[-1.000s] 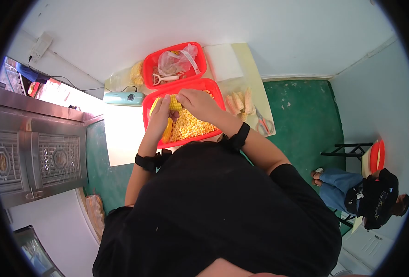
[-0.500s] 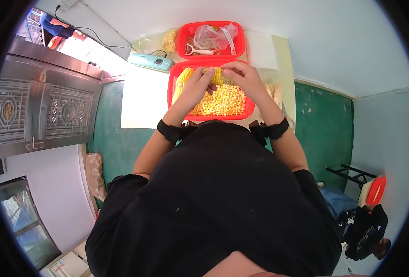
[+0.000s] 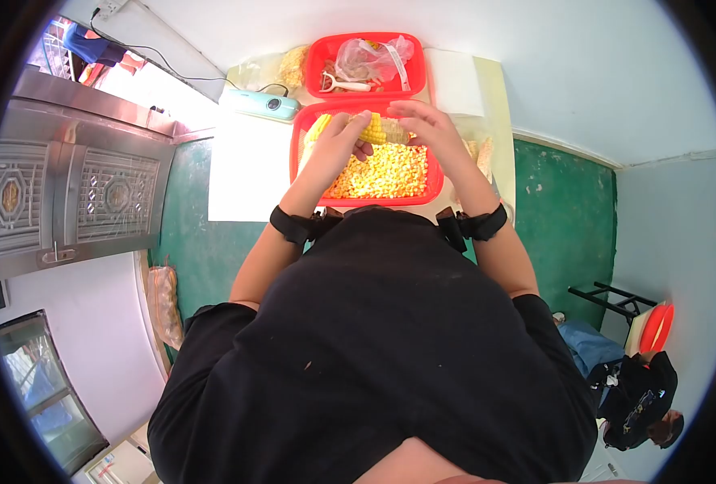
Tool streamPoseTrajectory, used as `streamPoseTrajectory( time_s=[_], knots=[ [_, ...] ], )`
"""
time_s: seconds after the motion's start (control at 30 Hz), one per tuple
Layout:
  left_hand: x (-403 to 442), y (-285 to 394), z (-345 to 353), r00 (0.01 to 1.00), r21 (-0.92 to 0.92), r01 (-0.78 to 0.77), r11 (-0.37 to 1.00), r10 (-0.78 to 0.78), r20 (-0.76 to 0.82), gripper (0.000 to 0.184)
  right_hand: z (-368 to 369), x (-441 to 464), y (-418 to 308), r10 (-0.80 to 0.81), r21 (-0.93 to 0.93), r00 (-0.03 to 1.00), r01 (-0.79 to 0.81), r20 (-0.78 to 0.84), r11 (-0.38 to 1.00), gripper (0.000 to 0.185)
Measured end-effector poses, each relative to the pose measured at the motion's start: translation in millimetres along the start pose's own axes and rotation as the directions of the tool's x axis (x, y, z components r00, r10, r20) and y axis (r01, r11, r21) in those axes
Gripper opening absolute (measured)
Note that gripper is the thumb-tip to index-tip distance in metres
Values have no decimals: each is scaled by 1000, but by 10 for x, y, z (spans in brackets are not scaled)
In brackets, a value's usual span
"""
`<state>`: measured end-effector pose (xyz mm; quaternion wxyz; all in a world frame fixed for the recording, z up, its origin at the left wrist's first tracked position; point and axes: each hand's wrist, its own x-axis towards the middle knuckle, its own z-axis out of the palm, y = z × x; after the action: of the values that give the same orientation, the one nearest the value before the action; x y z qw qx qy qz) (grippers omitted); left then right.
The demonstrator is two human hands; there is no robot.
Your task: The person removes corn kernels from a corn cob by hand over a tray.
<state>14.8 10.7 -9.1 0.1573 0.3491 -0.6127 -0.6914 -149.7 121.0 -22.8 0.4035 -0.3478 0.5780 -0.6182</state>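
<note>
My left hand (image 3: pixel 343 139) is wrapped round a corn cob (image 3: pixel 374 129), yellow on its left part and stripped pale toward its right end. At that right end my right hand (image 3: pixel 432 131) has its fingers apart, with nothing visible between them; whether it touches the cob I cannot tell. Both hands are over a red basket (image 3: pixel 434 189) holding a heap of loose yellow kernels (image 3: pixel 384 173). Another yellow cob (image 3: pixel 319 127) lies at the basket's left side, partly behind my left hand.
Behind is a second red basket (image 3: pixel 313 56) with a plastic bag (image 3: pixel 368 60) and white peeler (image 3: pixel 347 85). A teal device (image 3: pixel 259 104) stands at left, pale stripped cobs (image 3: pixel 485 156) at right. A person (image 3: pixel 636 395) sits at lower right; another is partly visible outside the doorway.
The view has swung, so the table appears farther right and higher. My right hand has opened and drawn slightly off the cob. The cob in my left hand shows a larger stripped part.
</note>
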Motion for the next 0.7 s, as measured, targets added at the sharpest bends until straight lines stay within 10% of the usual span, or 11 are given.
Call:
streamPoseTrajectory(
  time_s=[0.17, 0.7],
  knots=[
    [-1, 28, 3, 995, -36, 58, 998, -55, 82, 47, 81, -32, -69, 101, -248, 989, -70, 111, 966, 40],
    [46, 23, 37, 996, 39, 86, 996, -87, 10, 55, 41, -5, -46, 180, -159, 973, -157, 144, 975, 36]
  ],
)
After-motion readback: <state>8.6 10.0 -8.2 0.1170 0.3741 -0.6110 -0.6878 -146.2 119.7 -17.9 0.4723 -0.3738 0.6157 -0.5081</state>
